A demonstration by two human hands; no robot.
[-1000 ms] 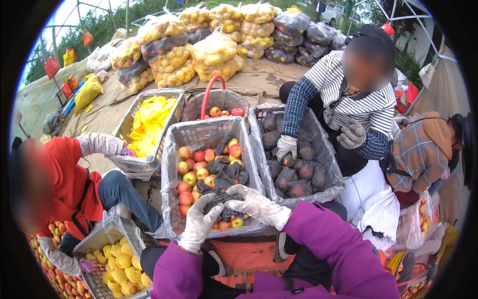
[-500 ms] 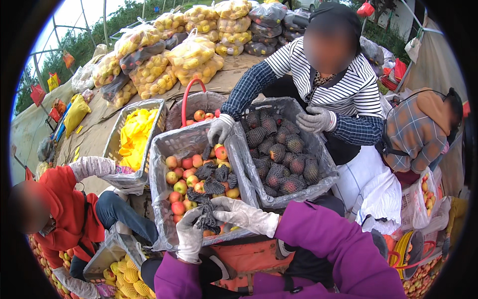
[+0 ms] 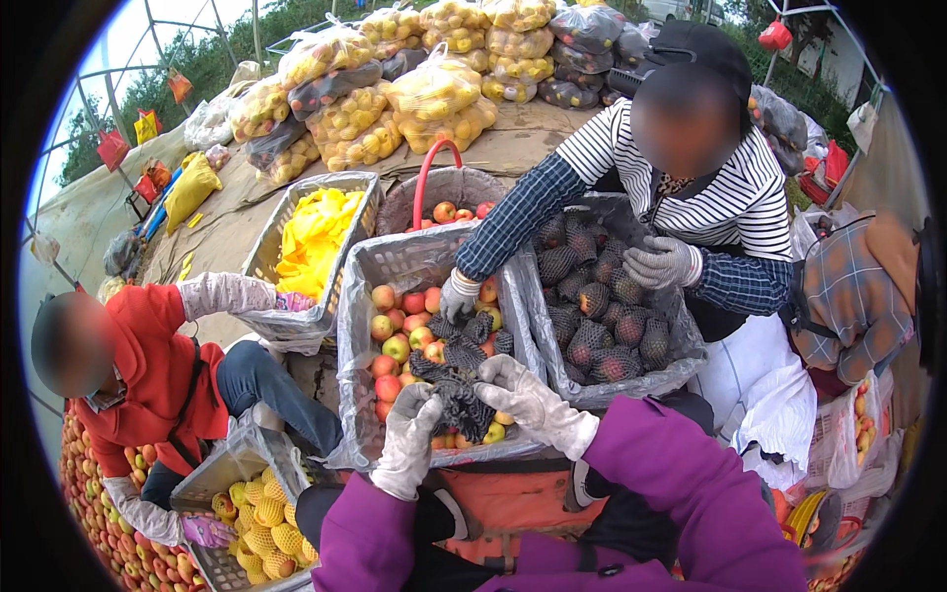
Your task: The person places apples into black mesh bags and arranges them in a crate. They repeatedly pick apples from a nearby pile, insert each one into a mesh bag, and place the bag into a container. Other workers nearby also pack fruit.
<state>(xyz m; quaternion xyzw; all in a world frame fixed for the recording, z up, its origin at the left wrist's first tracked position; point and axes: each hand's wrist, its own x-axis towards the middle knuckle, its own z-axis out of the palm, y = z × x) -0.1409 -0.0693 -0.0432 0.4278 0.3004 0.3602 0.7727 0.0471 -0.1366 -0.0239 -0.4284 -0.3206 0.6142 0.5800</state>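
In front of me, both gloved hands are over a lined crate (image 3: 357,296) of red and yellow apples (image 3: 397,347). My left hand (image 3: 407,442) pinches the left edge of a black foam fruit net (image 3: 464,409). At the net's other side, the fingers of my right hand (image 3: 533,405) are closed on its rim, so it spreads between my hands. More black nets (image 3: 464,353) lie loose on the apples just beyond. A co-worker's gloved hand (image 3: 459,296) reaches into the same crate from the far side.
Right of it stands a crate of apples in black nets (image 3: 595,296). A crate with yellow nets (image 3: 318,237) and a red-handled basket (image 3: 464,187) stand beyond. At left, a person in red (image 3: 148,385) sits by a crate of yellow-netted fruit (image 3: 264,523). Filled bags (image 3: 439,99) are stacked behind.
The view has shifted, so the scene sits further right. The black net, bunched between my hands before, is now spread wider. The co-worker's hand has gone lower into the apple crate.
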